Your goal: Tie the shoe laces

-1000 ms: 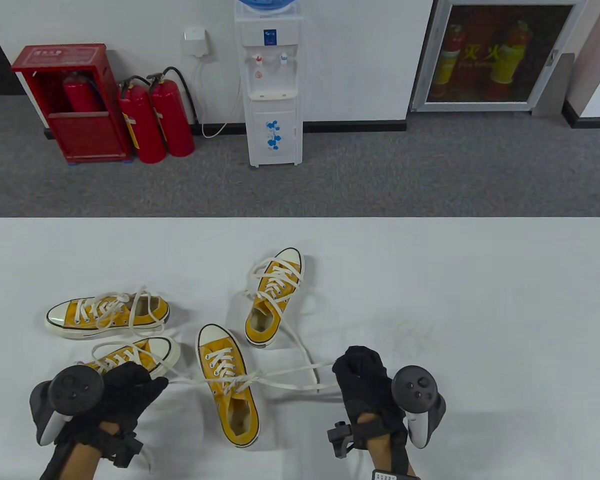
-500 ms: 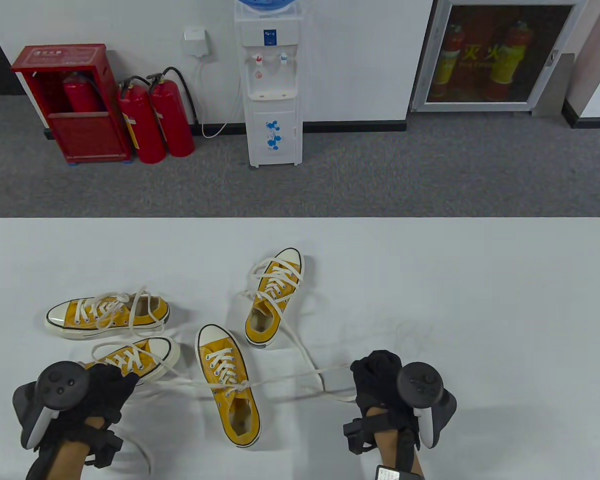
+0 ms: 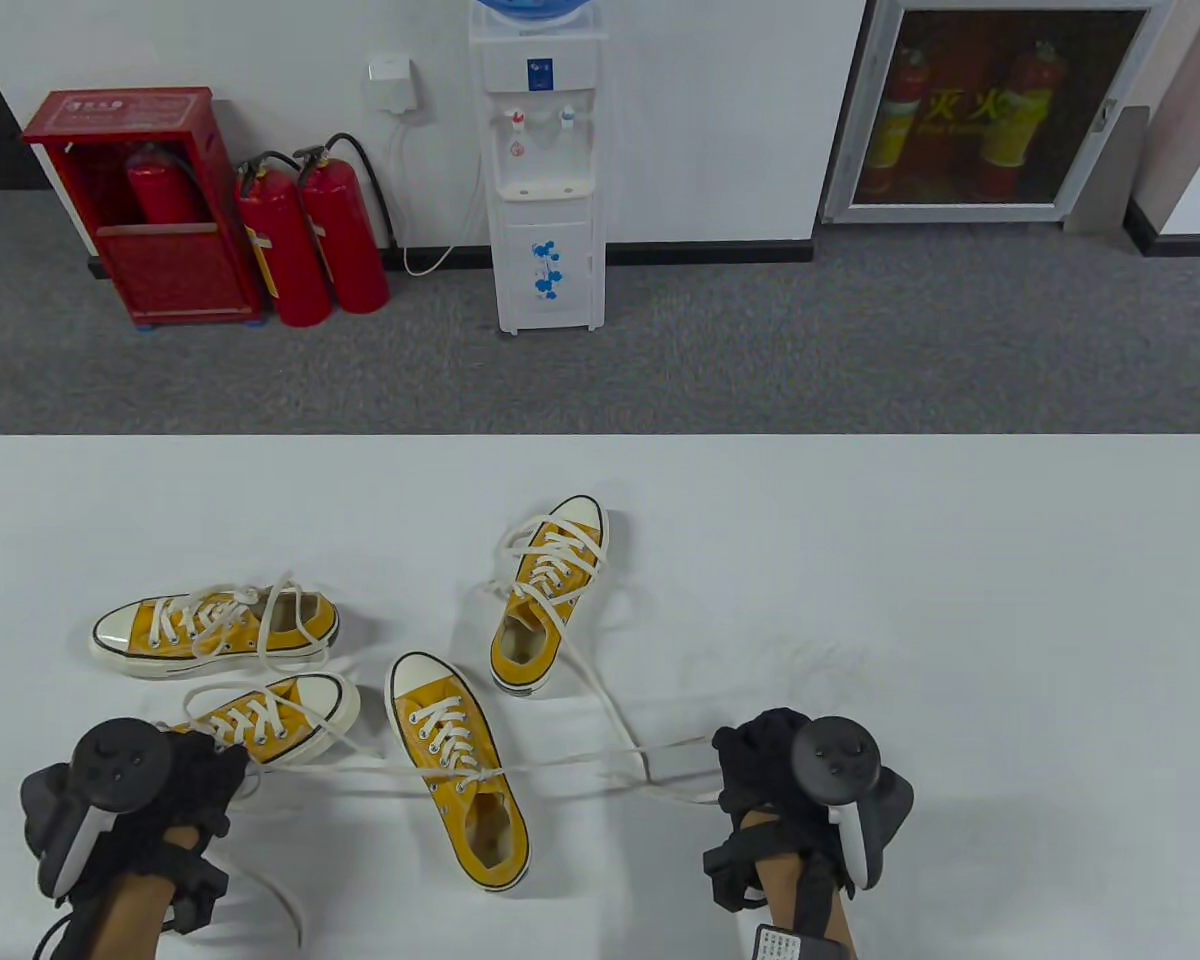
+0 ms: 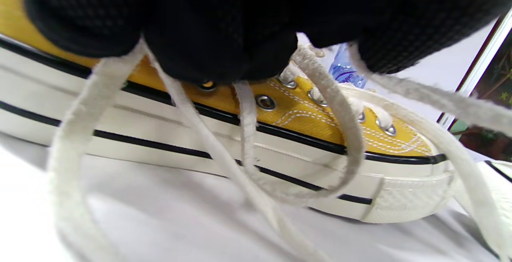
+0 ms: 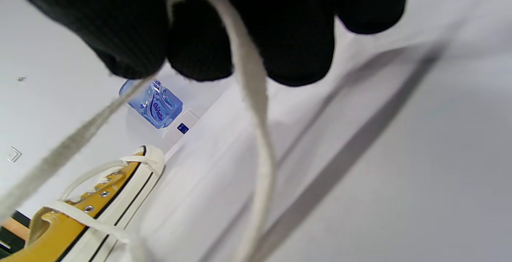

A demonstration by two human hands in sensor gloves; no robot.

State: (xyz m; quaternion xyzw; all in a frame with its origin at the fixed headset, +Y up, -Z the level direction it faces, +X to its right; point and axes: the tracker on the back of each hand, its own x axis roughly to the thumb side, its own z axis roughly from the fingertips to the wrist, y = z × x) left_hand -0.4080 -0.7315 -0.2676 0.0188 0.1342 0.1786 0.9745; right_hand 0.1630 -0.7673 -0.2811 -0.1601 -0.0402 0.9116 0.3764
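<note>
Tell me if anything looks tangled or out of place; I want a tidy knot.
Yes. The far shoe has a loose lace trailing over the taut laces that both hands pull from the near shoe. It could get caught in the knot.

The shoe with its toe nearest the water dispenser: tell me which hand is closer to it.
Right. The right hand is down and to the right of that far shoe, pinching a lace. The left hand is farther off, at the table's near left, beyond two other shoes.
</note>
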